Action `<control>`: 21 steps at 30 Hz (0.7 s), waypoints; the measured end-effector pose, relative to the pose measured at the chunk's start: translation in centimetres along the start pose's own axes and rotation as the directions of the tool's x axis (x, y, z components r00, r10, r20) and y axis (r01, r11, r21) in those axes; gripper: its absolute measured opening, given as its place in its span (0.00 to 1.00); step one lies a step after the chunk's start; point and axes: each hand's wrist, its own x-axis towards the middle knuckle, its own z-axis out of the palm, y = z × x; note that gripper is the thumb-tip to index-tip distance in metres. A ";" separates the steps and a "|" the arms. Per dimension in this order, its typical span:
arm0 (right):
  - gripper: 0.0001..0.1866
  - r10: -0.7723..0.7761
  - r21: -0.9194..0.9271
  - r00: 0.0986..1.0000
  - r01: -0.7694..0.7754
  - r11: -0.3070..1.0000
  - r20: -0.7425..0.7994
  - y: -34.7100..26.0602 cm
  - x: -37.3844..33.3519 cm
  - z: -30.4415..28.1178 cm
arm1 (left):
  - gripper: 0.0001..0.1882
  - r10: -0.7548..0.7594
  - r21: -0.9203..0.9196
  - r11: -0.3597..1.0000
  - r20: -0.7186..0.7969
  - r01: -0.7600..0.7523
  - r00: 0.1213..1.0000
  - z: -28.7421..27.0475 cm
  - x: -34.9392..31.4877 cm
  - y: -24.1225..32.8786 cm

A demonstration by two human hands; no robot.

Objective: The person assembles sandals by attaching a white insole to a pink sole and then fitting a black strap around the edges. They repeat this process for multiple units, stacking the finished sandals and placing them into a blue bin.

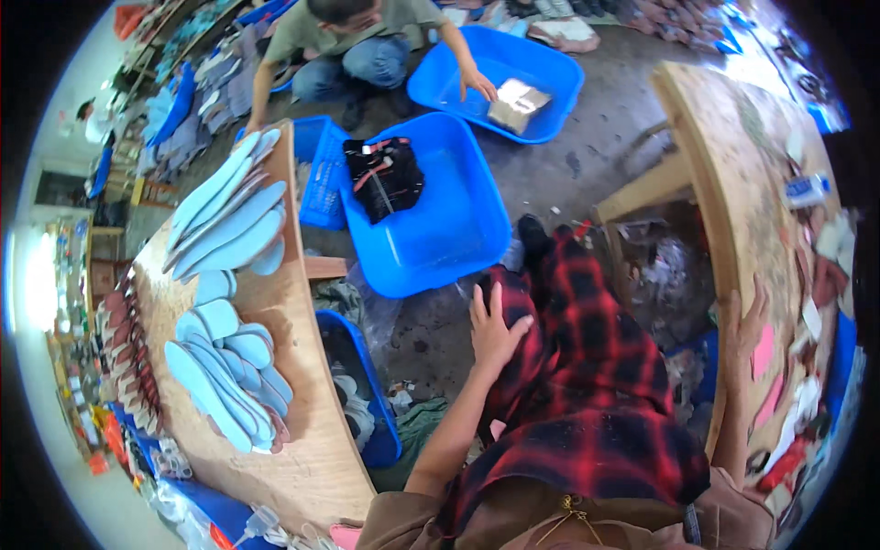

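Observation:
My left hand point(496, 337) rests on the knee of my red and black plaid trousers point(596, 321), fingers spread, holding nothing. On the right, my right hand point(746, 321) lies at the edge of a wooden table point(710, 174), its fingers stretched out on the wood. Beside it on the tabletop is a pink piece point(763, 353). In front of my knees stands a blue plastic tub point(440, 220) with a bundle of black pieces point(390, 179) in it. Stacks of light blue insoles point(225, 385) lie on the wooden table point(321, 403) to my left.
A crouching person point(353, 55) reaches a hand point(477, 82) into another blue tub point(568, 82), beside a pale packet point(519, 103). A blue basket point(321, 179) stands near the left table. Below that table is a blue bin point(390, 431). Scraps litter the right table.

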 end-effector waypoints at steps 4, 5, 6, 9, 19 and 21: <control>0.34 0.026 -0.138 0.965 0.011 0.990 0.260 6.9 -8.6 -3.0 | 0.51 0.032 -0.017 0.999 -0.056 -0.033 0.998 1.1 0.6 0.3; 0.35 -0.017 -0.173 0.974 0.057 0.983 0.224 7.5 -9.6 -3.3 | 0.51 0.040 0.011 0.999 -0.074 -0.040 0.996 1.2 0.7 0.6; 0.35 -0.041 -0.214 0.981 0.083 0.973 0.192 8.4 -10.6 -2.9 | 0.50 -0.003 0.005 1.000 -0.062 0.003 0.998 0.7 0.5 1.8; 0.36 0.106 -0.277 0.982 -0.059 0.959 0.159 12.3 -12.3 -0.7 | 0.48 0.267 0.114 0.962 -0.195 -0.249 0.944 1.1 0.6 0.8; 0.36 -0.062 -0.246 0.997 0.073 0.967 0.053 11.9 -13.1 -1.5 | 0.59 0.107 0.087 0.989 0.111 -0.117 0.988 4.4 1.3 0.6; 0.35 -0.099 -0.203 0.995 0.099 0.974 0.014 11.3 -11.8 -0.7 | 0.59 0.153 0.139 0.975 0.162 -0.176 0.975 5.1 2.9 1.6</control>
